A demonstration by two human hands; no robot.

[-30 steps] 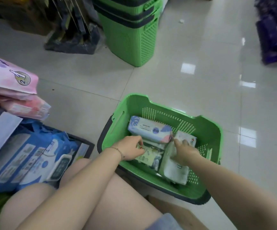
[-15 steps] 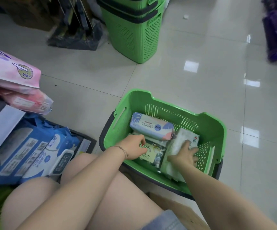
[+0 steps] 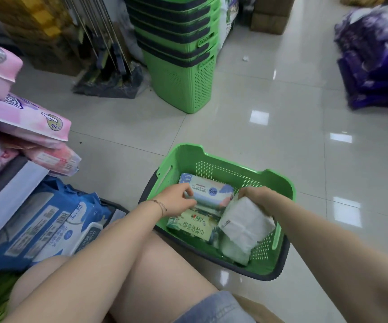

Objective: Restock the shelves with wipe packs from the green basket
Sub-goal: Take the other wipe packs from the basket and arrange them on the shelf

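Head view. I read the green basket point(image 3: 214, 159) standing on the tiled floor point(image 3: 281, 117), just beyond the person's bare knees. Its dark base band shows along the near edge.

Contents of the basket, three items visible:
- A pale blue pack point(image 3: 211, 191) lies along the far wall and rests on top of the pack below it.
- A green-labelled pack point(image 3: 193, 226) lies flat toward the near-left corner, printed face up.
- A white pack point(image 3: 244, 226) is tilted against the right wall, with its far end raised.

Left hand point(image 3: 176, 199): it is at the left end of the pale blue pack with the fingers curled over that end, gripping it. A thin bracelet point(image 3: 160, 206) sits on the wrist.

Right hand point(image 3: 256, 194): it is at the raised far end of the white pack, with the fingers curled down over the top edge and holding it. The fingertips are hidden behind the pack, so I take this to be a full grip but cannot confirm how far they wrap.

Surroundings:
- At the left edge, a shelf point(image 3: 9, 194) carries pink packs point(image 3: 25, 120) on its upper level.
- Blue packs point(image 3: 48, 224) lie on the level below, just beside the left thigh.
- A stack of green baskets point(image 3: 183, 73) stands on the floor well beyond the working basket.
- Purple packs point(image 3: 374, 57) are piled at the far right.
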